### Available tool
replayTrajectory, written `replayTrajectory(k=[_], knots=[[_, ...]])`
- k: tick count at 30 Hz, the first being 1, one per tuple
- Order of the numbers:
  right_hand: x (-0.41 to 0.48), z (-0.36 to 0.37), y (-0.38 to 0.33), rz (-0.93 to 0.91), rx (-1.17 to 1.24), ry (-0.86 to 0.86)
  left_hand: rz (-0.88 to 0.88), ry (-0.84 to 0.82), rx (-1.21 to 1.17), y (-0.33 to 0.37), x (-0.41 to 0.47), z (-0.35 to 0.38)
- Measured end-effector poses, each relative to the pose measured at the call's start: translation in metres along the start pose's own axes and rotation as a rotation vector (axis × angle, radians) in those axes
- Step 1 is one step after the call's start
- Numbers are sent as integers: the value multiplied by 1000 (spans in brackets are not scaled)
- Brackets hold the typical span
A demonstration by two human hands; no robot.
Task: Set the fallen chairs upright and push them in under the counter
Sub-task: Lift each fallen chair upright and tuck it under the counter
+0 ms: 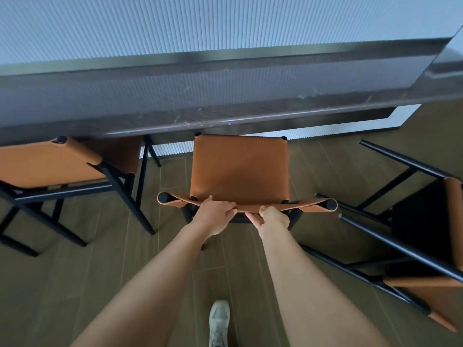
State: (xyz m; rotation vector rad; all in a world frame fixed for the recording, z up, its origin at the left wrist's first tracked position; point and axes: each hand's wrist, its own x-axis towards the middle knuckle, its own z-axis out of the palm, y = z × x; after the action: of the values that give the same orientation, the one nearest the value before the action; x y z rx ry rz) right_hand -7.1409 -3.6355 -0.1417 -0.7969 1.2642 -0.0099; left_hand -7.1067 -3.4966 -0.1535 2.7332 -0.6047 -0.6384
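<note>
Beyond my left grip (215,216) and right grip (273,218), the bench (225,101) edge sits right at the upright chair (240,169)'s seat front. The fallen chair (400,246)'s legs crowd close on the right; open floor (170,186) lies left.

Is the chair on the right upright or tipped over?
Tipped over. The right chair lies on its side on the floor, black legs pointing sideways; the middle chair stands upright.

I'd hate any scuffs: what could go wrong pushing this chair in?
The fallen chair lies with its legs close beside the held chair; they may snag. The left hand and right hand grip only the soft backrest strap, so the push could veer and bump the counter.
</note>
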Motion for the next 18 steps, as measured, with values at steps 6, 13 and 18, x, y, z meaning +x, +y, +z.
replayTrajectory(k=[6,13,18], knots=[[12,31,-23,-24,31,11,14,-2,4,-7,37,-20],[21,56,-44,-12,6,28,14,3,-4,-10,62,-42],[30,70,-53,-3,-49,41,8,17,-39,-12,75,-53]])
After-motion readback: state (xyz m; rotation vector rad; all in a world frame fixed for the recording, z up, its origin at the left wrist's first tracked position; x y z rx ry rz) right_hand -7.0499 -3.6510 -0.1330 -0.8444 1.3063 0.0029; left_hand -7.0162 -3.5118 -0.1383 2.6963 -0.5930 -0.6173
